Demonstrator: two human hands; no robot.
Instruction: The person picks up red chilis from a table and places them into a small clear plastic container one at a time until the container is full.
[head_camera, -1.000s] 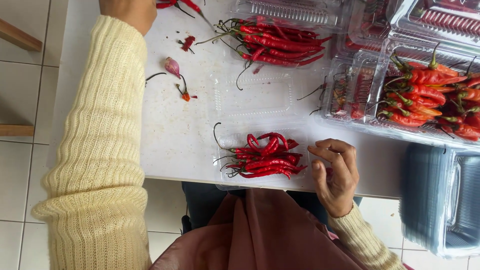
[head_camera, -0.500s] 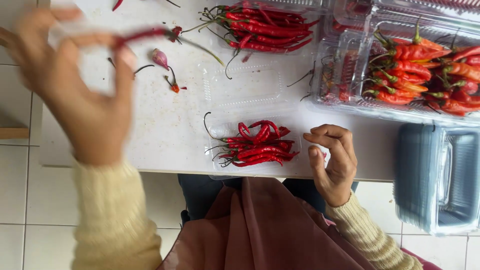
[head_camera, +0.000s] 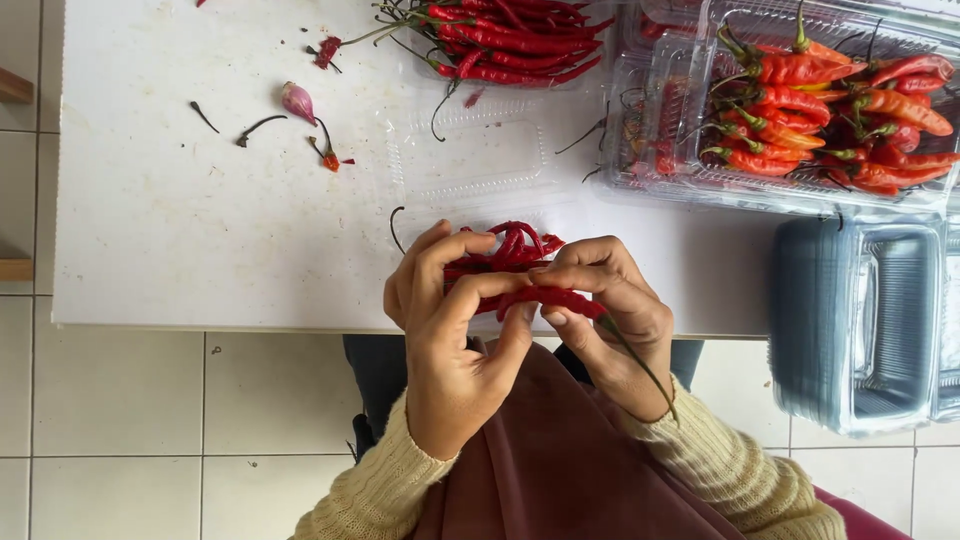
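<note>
Nearest the viewer, at the tabletop (head_camera: 200, 240) edge, the left hand (head_camera: 450, 340) and right hand (head_camera: 610, 320) meet; the fingers of both pinch one red chili (head_camera: 550, 297), its green stem (head_camera: 640, 360) trailing past the right wrist. Just behind lies a small chili bunch (head_camera: 505, 248). Farther off: an empty clear tray (head_camera: 480, 150), a loose chili pile (head_camera: 510, 40), filled clear containers (head_camera: 800, 100), stacked trays (head_camera: 860, 320) on the right.

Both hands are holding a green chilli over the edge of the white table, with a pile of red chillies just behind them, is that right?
Not quite: the chilli is red, not green. The head view shows the left hand and right hand holding it over the white table edge, the pile of red chillies just behind.
</note>
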